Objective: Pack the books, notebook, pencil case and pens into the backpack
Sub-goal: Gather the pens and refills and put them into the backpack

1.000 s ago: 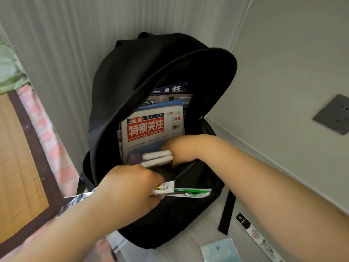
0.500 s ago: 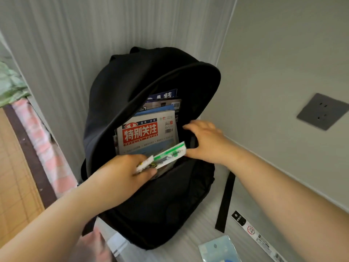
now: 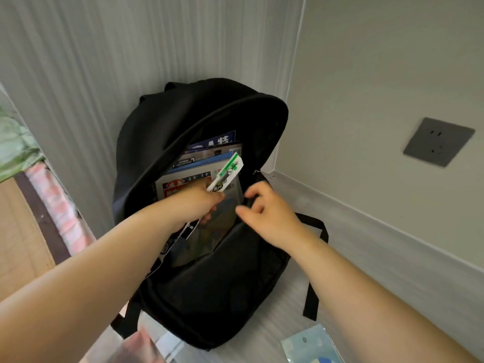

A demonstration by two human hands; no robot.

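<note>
Corner wall (image 3: 183, 48) props the backpack (image 3: 209, 297), left hand (image 3: 201, 203) grips pen pack (image 3: 227, 174), might snag on books (image 3: 209, 153), right hand (image 3: 267, 213) grip unclear

Your backpack (image 3: 209, 297) is plain black, your pen packet (image 3: 228, 171) white with green; the front magazine (image 3: 183, 181) shows red on white; at right, a grey socket (image 3: 438, 141).

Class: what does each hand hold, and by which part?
Left hand grips the green pen packet by its lower end; for the right hand, it cannot be told.
</note>
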